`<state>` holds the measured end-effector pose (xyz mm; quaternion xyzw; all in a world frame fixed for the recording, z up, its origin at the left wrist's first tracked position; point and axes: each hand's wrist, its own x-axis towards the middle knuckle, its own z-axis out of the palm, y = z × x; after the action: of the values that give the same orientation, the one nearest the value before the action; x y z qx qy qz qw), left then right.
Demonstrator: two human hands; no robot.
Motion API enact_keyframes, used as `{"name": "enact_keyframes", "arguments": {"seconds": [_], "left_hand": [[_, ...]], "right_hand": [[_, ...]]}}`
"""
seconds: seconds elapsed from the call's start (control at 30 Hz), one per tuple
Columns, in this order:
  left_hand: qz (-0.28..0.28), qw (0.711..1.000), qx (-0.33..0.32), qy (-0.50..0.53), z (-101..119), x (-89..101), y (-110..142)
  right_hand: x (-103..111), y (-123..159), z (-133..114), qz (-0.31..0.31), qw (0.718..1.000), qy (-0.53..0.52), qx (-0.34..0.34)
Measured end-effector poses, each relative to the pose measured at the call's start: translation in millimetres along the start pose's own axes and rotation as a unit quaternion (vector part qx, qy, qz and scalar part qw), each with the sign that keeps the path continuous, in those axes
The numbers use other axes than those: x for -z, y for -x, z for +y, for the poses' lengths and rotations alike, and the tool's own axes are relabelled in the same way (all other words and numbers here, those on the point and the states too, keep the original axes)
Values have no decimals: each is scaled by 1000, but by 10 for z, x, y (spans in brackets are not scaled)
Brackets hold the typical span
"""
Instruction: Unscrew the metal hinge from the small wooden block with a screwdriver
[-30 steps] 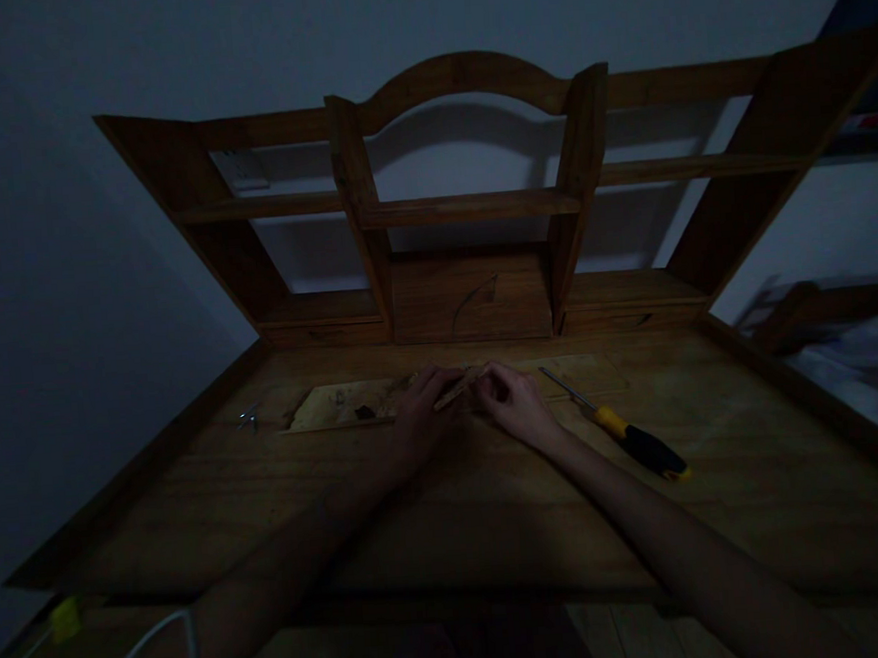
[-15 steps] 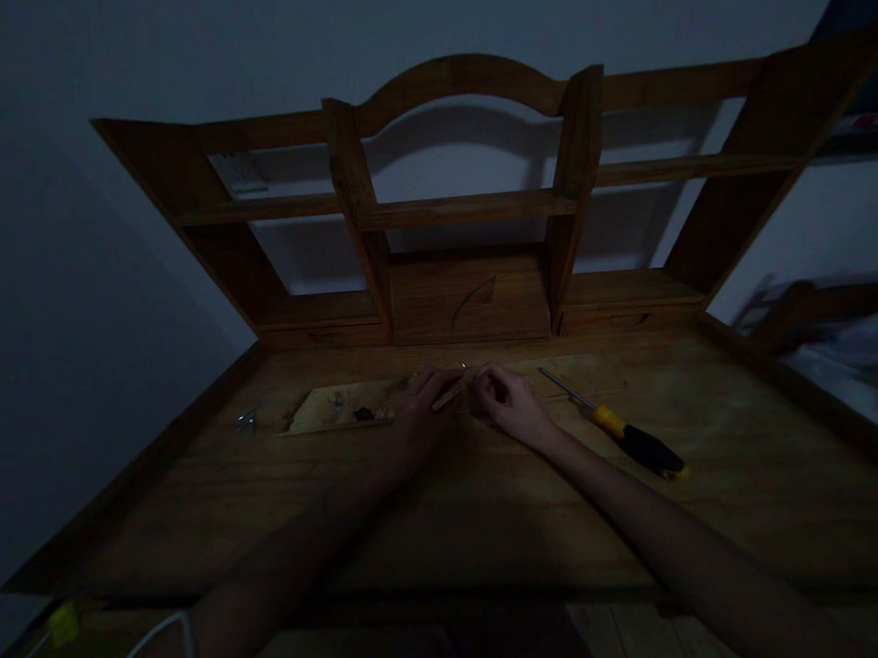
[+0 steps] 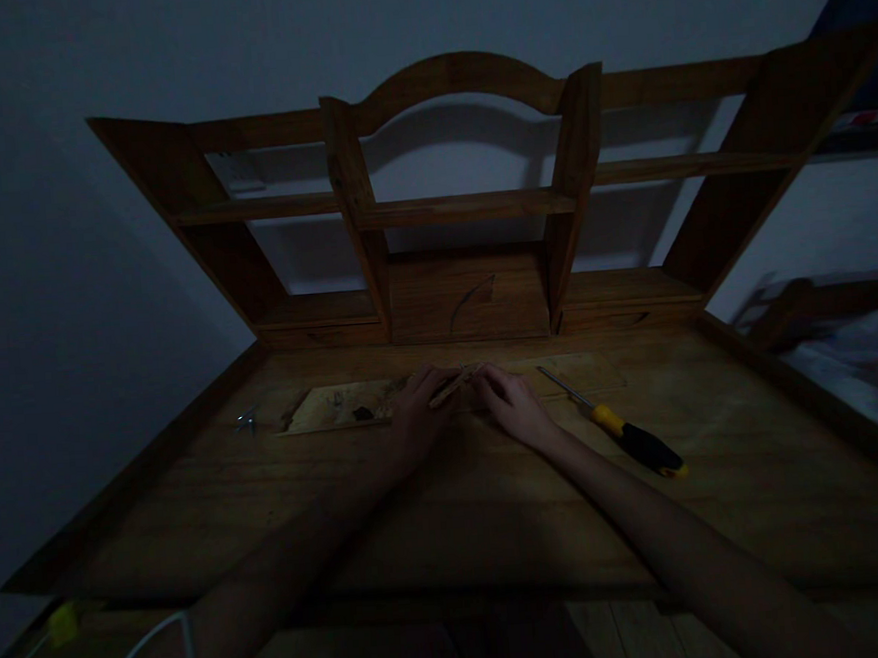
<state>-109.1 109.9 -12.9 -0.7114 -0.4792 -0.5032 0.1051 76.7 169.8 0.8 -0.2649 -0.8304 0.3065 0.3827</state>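
Note:
My left hand (image 3: 418,415) and my right hand (image 3: 518,410) meet at the middle of the desk. Between them is a thin, light-brown strip (image 3: 444,389), probably wood, tilted up to the right. My left fingers close around its lower end; my right thumb and fingertips pinch near its upper end. In the dim light the exact contact is hard to see. Under and beside the hands lies a long flat board (image 3: 318,410) with a ragged left end and a dark chip (image 3: 363,413) on it. A screwdriver (image 3: 637,442) with a yellow and black handle lies to the right.
A few small metal pieces (image 3: 247,420), perhaps screws, lie left on the wooden desk (image 3: 454,538). A wooden shelf unit (image 3: 468,208) stands along the back. A white cable (image 3: 141,645) and a yellow object (image 3: 63,625) are at the lower left.
My right fingers have shifted slightly left along the strip and are less curled. My left hand stays nearly in place. The screwdriver and board have not moved.

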Motion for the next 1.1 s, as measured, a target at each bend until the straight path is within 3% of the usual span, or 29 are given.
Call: {"name": "enact_keyframes", "arguments": {"seconds": [1.1], "left_hand": [[2,1000,3,-9,-16,3,-7]], "right_hand": [[-33,-19,66,30,1000,5,5]]}}
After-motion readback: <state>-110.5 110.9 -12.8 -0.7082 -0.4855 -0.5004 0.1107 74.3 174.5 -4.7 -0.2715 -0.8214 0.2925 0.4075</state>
